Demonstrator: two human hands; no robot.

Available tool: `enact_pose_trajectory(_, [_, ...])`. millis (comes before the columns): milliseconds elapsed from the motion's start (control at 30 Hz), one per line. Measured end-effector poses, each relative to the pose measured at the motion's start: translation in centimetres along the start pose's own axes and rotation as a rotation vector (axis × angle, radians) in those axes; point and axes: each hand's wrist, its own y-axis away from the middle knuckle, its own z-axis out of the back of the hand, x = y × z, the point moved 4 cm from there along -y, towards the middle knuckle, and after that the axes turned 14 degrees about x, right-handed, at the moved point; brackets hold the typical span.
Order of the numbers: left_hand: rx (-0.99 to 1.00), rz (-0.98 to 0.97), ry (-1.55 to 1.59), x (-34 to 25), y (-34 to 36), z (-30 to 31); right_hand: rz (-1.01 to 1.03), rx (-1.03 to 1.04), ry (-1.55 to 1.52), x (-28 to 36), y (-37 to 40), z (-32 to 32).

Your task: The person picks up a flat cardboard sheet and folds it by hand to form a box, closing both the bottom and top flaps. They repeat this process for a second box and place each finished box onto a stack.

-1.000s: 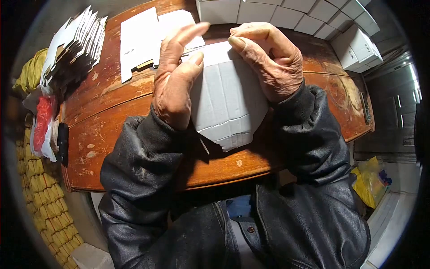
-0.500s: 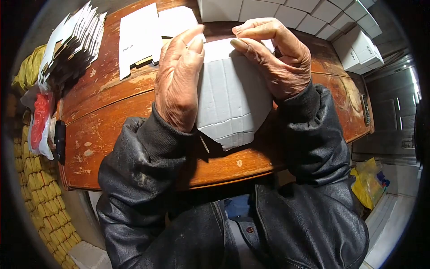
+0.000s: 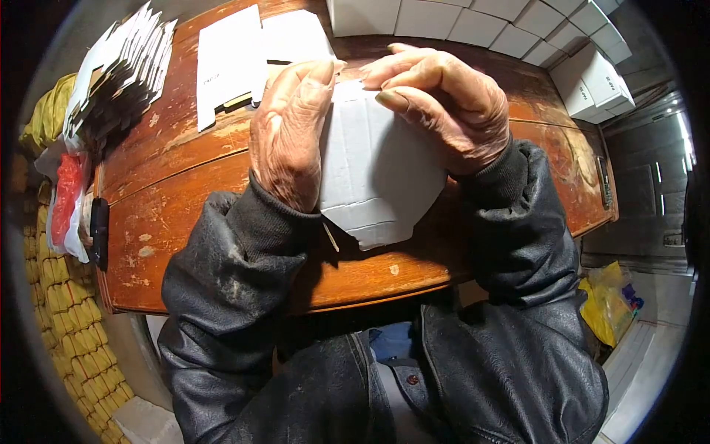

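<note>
A creased white cardboard piece (image 3: 362,163) stands between my hands above the wooden table, its cut lower end toward me. My left hand (image 3: 292,126) is closed along the cardboard's left edge, thumb and fingertips near its top corner. At the top edge, my right hand (image 3: 447,100) has its thumb and fingers bent together on the cardboard; its palm side is partly hidden. A thin stick (image 3: 330,237) lies on the table just left of the cardboard's lower end.
Flat white cardboard pieces (image 3: 229,63) lie at the back left, beside a stack of folded cardboard (image 3: 129,59). White boxes (image 3: 473,28) line the back, with more boxes (image 3: 592,83) at the right. A black object (image 3: 99,233) is at the left table edge.
Both hands have moved slightly toward me and left with the cardboard, and my right fingers have come closer to my left hand at the top edge.
</note>
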Motion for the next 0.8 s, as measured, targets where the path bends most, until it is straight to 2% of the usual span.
enact_pose_trajectory(100, [-0.056, -0.054, 0.190, 1.0, -0.1, -0.4, -0.163, -0.079, -0.143, -0.6, 0.3, -0.3])
enact_pose_trajectory(133, [-0.017, -0.042, 0.310, 1.1, -0.2, -0.6, -0.230, -0.107, -0.178, -0.6, 0.4, -0.3])
enact_pose_trajectory(267, [0.067, 0.053, 0.727, 1.2, -0.2, -1.2, -0.225, -0.198, -0.125, -1.3, 0.5, -0.4])
enact_pose_trajectory(300, [0.072, 0.087, 0.817, 1.3, -0.3, -1.4, -0.275, -0.234, -0.265, -1.0, 0.3, -0.7])
enact_pose_trajectory(400, [0.063, -0.053, 0.425, 0.0, -0.8, -0.8, -0.339, -0.167, -0.295, -1.9, 0.7, 0.1])
enact_pose_trajectory(433, [0.131, 0.059, 0.628, 0.5, -0.7, -1.3, -0.288, -0.212, -0.307, -2.6, 0.7, 0.1])
enact_pose_trajectory(467, [0.169, 0.057, 0.725, 2.2, -0.8, -1.4, -0.273, -0.183, -0.366, -2.8, 0.8, 0.3])
enact_pose_trajectory(533, [0.114, 0.061, 0.865, 2.6, -0.9, -1.3, -0.309, -0.087, -0.370, -3.2, 0.7, 0.8])
enact_pose_trajectory(567, [0.157, 0.100, 0.833, 3.1, -1.2, -0.7, -0.249, -0.050, -0.299, -3.0, 0.5, 0.9])
enact_pose_trajectory(667, [-0.045, -0.310, -0.255, 7.7, -1.1, 0.0, -0.272, 0.011, -0.140, -1.8, 0.4, 0.5])
enact_pose_trajectory(700, [-0.024, -0.255, -0.345, 7.9, -0.8, -0.1, -0.253, 0.003, -0.187, -2.6, 0.7, 0.3])
enact_pose_trajectory(800, [0.325, 0.157, 0.769, 3.3, -1.4, -0.3, -0.142, -0.013, 0.184, -4.4, 1.4, 0.6])
